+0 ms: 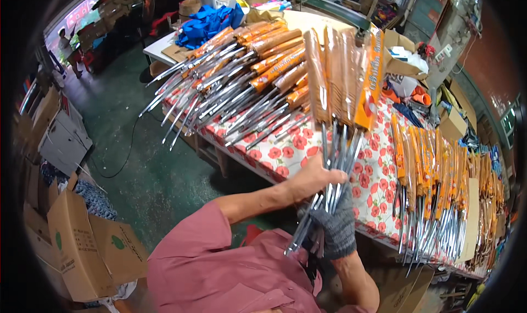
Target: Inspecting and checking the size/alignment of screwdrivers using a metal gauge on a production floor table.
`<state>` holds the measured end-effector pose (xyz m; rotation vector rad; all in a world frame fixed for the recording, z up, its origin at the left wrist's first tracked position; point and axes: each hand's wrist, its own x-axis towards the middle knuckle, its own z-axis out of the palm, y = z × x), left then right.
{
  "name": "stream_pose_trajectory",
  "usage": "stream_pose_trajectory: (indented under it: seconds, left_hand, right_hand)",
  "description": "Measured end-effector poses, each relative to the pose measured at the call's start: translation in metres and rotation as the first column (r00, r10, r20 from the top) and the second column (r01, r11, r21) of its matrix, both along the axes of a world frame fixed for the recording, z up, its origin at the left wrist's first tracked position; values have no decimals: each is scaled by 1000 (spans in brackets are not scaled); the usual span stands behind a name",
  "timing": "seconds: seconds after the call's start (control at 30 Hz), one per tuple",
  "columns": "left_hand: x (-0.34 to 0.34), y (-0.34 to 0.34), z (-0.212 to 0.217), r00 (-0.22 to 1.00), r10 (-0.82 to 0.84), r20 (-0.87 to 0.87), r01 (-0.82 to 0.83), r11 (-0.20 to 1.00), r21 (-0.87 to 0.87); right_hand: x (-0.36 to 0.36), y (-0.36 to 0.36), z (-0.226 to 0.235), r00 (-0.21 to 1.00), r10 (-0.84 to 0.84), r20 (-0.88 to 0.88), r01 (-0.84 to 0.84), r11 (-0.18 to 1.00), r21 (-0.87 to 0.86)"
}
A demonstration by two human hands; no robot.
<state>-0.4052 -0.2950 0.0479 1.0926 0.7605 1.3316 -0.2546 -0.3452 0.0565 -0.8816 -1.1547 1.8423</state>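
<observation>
- Left hand (315, 177): bare, closed round the metal shanks of a bundle (340, 88) of orange-sleeved tools, held fanned and upright over the near counter (285, 156) edge.
- Right hand (336, 225): in a grey knit glove, gripping the same shanks lower down, near their tips.
- Bundle: sleeved ends up and spread; bare steel ends gathered between both hands, a few tips poking out below the glove.
- Counter: red-flowered cloth; a long pile (241, 77) of like tools at far left, a row (439, 187) of more hanging over the edge at right.
- Boxes (88, 247): brown cardboard, on the floor at left.
- Handling, as judged: best kept square by tapping the tips level, squeezing evenly with both hands, letting no shank slip from the fan.
</observation>
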Motion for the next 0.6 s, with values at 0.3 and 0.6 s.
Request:
stream_pose_trajectory:
  seconds: [0.3, 0.6]
  left_hand:
    - [-207, 86, 68, 920, 175, -350, -179, 984, 22]
    - [-350, 139, 106, 881, 114, -458, -213, 962, -172]
  right_hand:
    - [-197, 117, 27, 973, 189, -130, -162, 967, 197]
    - [-382, 181, 25, 896, 132, -425, -108, 991, 80]
